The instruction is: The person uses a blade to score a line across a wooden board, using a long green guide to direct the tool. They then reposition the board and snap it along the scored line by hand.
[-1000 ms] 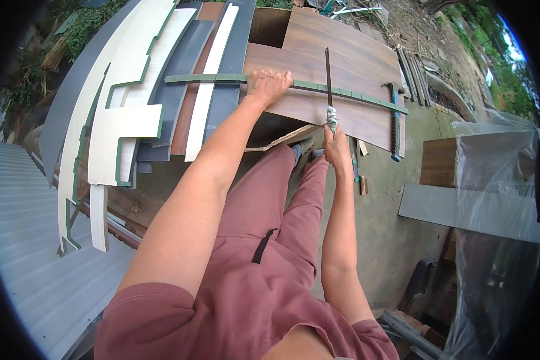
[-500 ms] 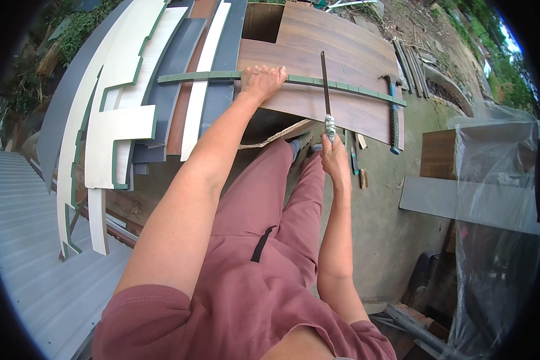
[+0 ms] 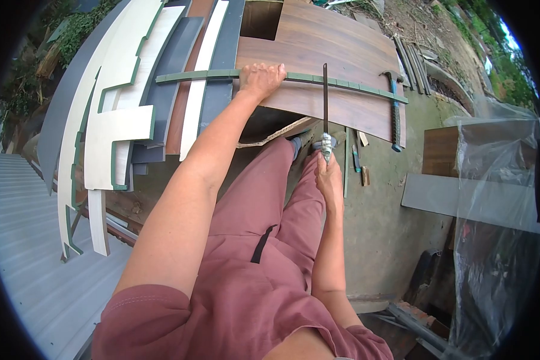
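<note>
one saw (image 3: 325,111) has been drawn back across the strip (image 3: 306,78), seemingly a pull stroke; right fingers (image 3: 324,166) are clamped on the saw, left fingers (image 3: 270,70) on the strip.

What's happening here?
A person is bracing a long, narrow green strip with their left hand, laid across a wood-grain panel and some boards. The right hand grips a thin saw by its handle, the blade crossing over the strip; whether it's biting can't be told. A hammer lies at the panel's right edge, by the strip's far end.
</note>
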Motion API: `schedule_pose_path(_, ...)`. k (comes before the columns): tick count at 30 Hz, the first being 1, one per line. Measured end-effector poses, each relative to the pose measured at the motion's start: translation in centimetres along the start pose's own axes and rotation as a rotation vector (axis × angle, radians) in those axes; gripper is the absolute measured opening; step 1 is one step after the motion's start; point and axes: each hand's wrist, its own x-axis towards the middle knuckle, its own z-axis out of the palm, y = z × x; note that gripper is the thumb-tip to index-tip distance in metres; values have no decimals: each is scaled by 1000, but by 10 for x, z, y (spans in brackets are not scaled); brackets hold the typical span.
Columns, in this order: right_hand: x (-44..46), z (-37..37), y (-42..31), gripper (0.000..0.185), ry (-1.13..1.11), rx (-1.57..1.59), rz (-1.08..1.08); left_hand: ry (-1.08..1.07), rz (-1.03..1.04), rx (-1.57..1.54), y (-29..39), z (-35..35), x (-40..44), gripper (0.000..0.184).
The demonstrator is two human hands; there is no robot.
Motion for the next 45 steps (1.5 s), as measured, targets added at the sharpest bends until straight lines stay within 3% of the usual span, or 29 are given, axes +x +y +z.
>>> schedule_pose_path(4, 68, -4, -16, 31, 52, -147, -235, 15, -5, -8, -3, 4, 0, 47)
schedule_pose_path(8, 71, 3, -21, 32, 78, -202, -240, -17, -20, 13, -2, 4, 2, 46)
schedule_pose_path(10, 51, 11, 2, 27, 157, -214, -356, -22, -9, 7, -1, 0, 1, 47)
schedule_pose_path(13, -4, 17, 22, 27, 106, -23, -209, 145, 38, -62, -5, 11, 0, 47)
schedule_pose_path(17, -17, 10, 26, 25, 109, -40, -235, 156, 44, -47, -3, 9, -1, 48)
schedule_pose_path(19, 8, -2, 11, 29, 52, -74, -95, -37, -8, 28, 0, 0, 0, 47)
schedule_pose_path(25, 66, -1, -20, 30, 38, -144, -199, -9, -10, 31, -2, 5, 0, 46)
schedule_pose_path(30, 10, 15, 14, 28, 73, -85, -197, 86, 28, -45, -7, 14, 0, 46)
schedule_pose_path(32, -17, 15, 20, 26, 53, -35, -79, 87, 40, -65, -6, 9, -1, 46)
schedule_pose_path(38, 18, -3, -8, 30, 18, -57, -65, 58, 15, -23, -2, 5, -1, 48)
schedule_pose_path(41, 58, 1, -17, 32, 35, -139, -161, 117, 20, -46, -5, 11, -1, 49)
schedule_pose_path(45, 41, 9, -13, 31, 99, -182, -231, 93, 9, -42, -4, 10, 0, 49)
